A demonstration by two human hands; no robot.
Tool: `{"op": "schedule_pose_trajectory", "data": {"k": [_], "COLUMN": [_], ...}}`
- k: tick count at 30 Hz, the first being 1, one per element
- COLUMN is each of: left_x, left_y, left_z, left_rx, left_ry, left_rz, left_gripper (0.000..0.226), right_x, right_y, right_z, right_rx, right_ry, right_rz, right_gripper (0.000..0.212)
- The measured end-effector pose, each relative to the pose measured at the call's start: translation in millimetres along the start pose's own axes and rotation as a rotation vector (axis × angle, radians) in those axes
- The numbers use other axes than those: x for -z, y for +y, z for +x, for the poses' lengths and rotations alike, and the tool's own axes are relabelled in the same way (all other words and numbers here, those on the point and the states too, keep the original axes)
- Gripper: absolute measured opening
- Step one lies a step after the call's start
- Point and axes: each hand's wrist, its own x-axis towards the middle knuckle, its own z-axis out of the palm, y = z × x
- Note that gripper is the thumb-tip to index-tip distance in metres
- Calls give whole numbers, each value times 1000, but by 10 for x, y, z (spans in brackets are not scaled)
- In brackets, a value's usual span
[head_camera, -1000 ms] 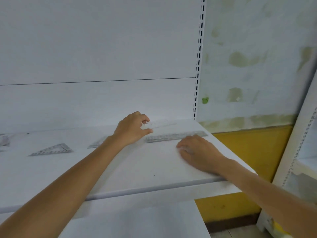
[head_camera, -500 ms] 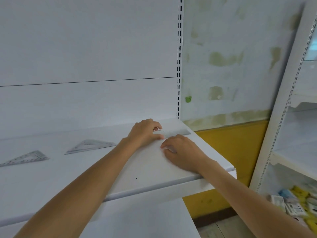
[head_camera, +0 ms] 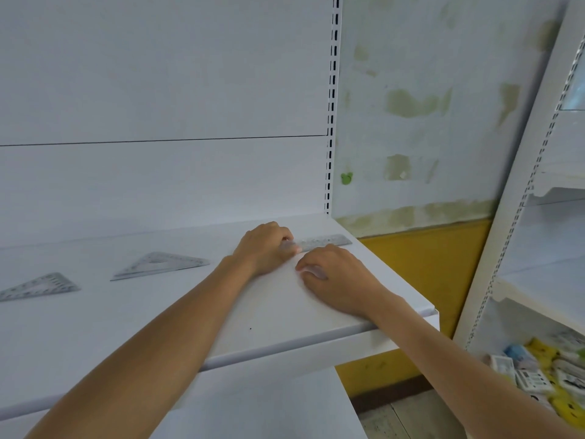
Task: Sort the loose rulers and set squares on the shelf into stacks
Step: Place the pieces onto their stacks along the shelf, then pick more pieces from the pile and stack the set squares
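Observation:
A clear straight ruler [head_camera: 326, 241] lies along the back right of the white shelf [head_camera: 177, 315]. My left hand [head_camera: 264, 248] has its fingers curled over the ruler's left end and pinches it. Close beside it, my right hand [head_camera: 337, 280] rests knuckles-up on the shelf with its fingers bent, just in front of the ruler; I cannot tell whether it touches it. Two clear set squares lie flat to the left: one [head_camera: 161, 264] mid-shelf, another [head_camera: 38, 286] near the left edge.
The shelf's right end [head_camera: 433, 312] stops beside a yellow and patchy wall. A second white shelving unit [head_camera: 538, 248] stands at the right, with small packaged goods [head_camera: 544, 375] on its lower level. Another white shelf [head_camera: 253, 413] lies below.
The view swung right. My right hand slid left along the shelf toward my left hand, and both hands now sit together at the ruler's left end.

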Motion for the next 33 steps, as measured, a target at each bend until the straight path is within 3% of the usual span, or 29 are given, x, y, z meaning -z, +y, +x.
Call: {"op": "schedule_pose_trajectory", "data": {"k": [8,14,22,29,33], "left_x": [-31,-37,-19,548,1005], "left_y": [-35,5,34,-168,-572], "left_z": [-1,5,-7,-370,-889], "left_rx": [-5,-61,-29,-67,66], "left_ry": [-9,-32,78,148,238], "left_rz": [50,-23,27,95,74], "left_gripper": [41,36,42,30,22], "right_x": [0,-10,1,69,16], "right_y": [-3,-5,23,-15,-536], "right_z": [-3,2,24,25,357], "right_rx": [10,15,28,45,156], "right_ry": [7,7,21,93,153], "right_rz": [-3,-19,-3,174,220], "right_gripper": [28,29,28,23,23]}}
